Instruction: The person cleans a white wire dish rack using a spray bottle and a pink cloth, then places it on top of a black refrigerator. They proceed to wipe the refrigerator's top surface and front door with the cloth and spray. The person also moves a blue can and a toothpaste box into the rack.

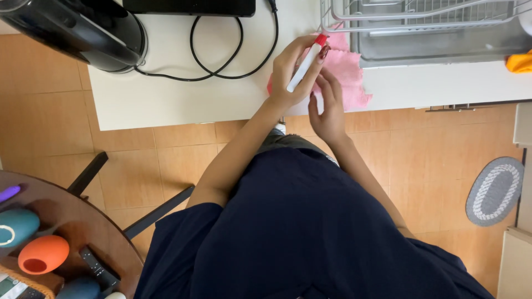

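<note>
My left hand point(291, 75) grips a white marker with a red cap point(306, 62), held slanted over the edge of the white counter point(166, 94). A pink cloth point(348, 72) lies on the counter under and beside both hands. My right hand point(327, 111) rests at the counter edge just below the marker, fingers stretched up and touching the pink cloth. The cloth's left part is hidden behind my left hand.
A wire dish rack on a grey tray point(432, 33) stands at the back right, an orange item point(520, 62) beside it. A black appliance point(77, 30) and looping black cables point(221, 50) sit left. A round wooden table point(72, 221) with coloured items stands at lower left. A grey oval mat point(494, 191) lies on the tiled floor.
</note>
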